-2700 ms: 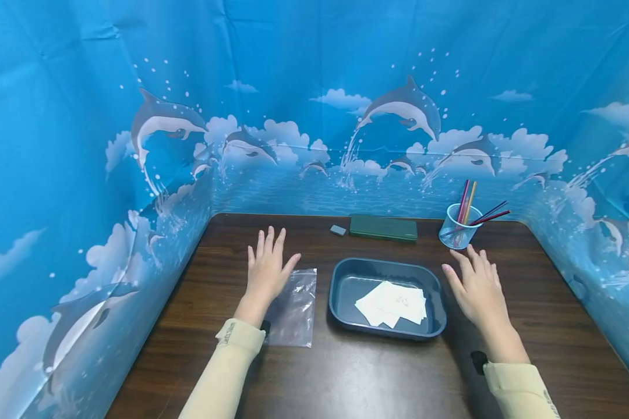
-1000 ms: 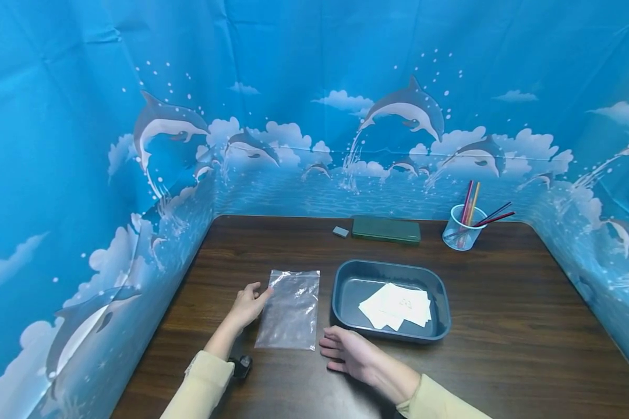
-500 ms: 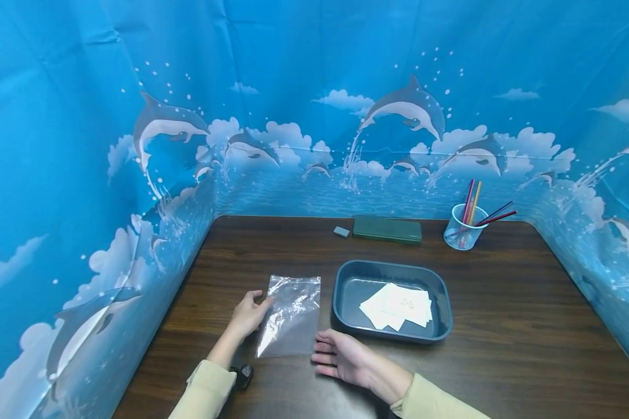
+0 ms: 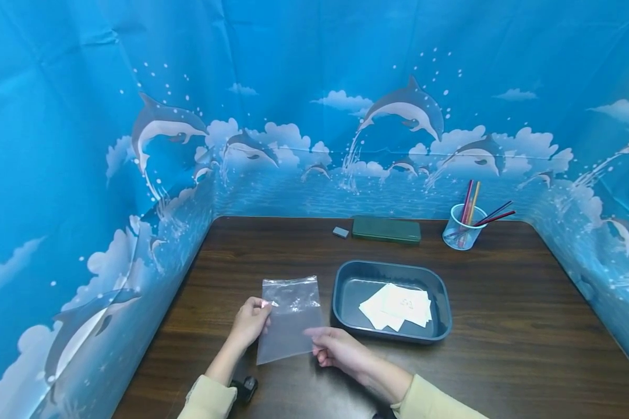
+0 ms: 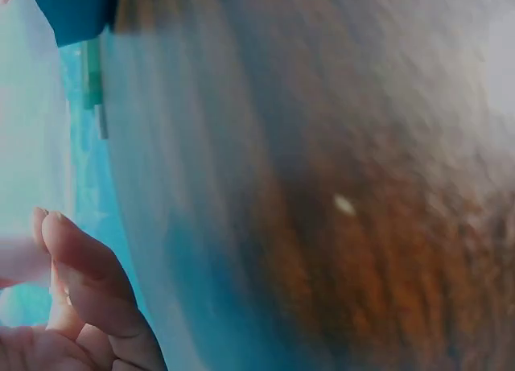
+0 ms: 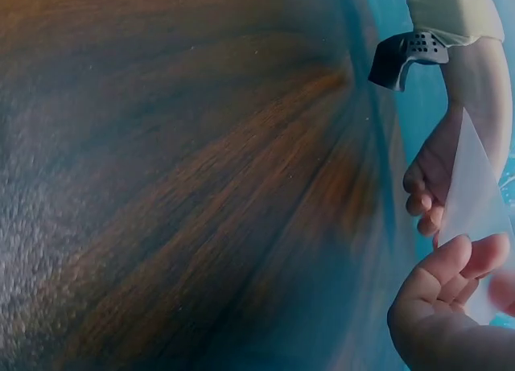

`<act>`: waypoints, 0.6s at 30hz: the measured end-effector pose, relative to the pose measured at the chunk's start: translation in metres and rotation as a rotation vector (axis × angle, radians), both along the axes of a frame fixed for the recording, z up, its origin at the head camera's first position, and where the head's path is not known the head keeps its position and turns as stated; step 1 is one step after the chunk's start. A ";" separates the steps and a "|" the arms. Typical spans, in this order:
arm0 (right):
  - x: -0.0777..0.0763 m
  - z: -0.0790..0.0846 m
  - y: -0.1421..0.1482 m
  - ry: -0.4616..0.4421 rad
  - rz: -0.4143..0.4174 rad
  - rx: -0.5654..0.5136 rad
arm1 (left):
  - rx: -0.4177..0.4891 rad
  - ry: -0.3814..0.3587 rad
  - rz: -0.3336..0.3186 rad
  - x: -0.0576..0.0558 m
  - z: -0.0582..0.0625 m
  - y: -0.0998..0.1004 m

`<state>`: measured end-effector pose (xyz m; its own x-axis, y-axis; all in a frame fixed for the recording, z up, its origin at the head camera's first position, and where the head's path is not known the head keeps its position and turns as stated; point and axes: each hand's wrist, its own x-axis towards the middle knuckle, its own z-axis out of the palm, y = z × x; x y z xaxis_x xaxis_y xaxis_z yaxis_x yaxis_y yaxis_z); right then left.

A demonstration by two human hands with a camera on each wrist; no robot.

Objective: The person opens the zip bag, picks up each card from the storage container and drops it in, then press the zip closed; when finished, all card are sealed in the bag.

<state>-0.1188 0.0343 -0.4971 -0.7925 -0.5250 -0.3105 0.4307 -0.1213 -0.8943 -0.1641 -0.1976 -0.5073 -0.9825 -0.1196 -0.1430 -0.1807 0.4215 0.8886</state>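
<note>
Found between both hands, left of the dark blue-grey rectangular tray with rounded corners (image 4: pixel 352 294): clear, thin, rectangular plastic bag with a glossy band along its far end (image 4: pixel 293 323). Held over the brown wood-grain table (image 4: pixel 503 291), near end apparently raised; cannot tell whether far end touches the tabletop.

Left hand (image 4: pixel 250 322): thumb and fingers pinched together on the bag's left edge, roughly midway along. Right hand (image 4: pixel 340 352): thumb and forefinger pinching the right edge, toward the near corner; blurred in head view, clearer in right wrist view. Cannot tell how many layers caught in either pinch.

Handling, as judged: very light, hardly any weight to bear. Limp film, likely to sag, fold or crease rather than stand unaided. Smooth and shiny, so probably slippery against table or dry fingertips. Not brittle, but possibly stretched or torn by a hard tug.

Best taken by opposite side edges, fingertips only, with gentle tension across to stay flat. Glossy band probably a zip strip, thus stiffer; good firm hold at its corners. Avoid grabbing the middle: likely to crumple.

Inside the tray: loose overlapping white paper squares (image 4: pixel 398 304).
</note>
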 end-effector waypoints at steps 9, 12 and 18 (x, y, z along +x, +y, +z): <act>0.007 0.008 0.000 0.207 -0.048 0.136 | 0.079 0.123 0.058 0.006 0.026 0.012; 0.009 0.009 0.001 0.292 -0.071 0.155 | 0.090 0.205 0.069 0.008 0.036 0.019; 0.014 0.017 0.010 0.445 -0.130 0.218 | 0.231 0.393 0.006 0.008 0.055 0.041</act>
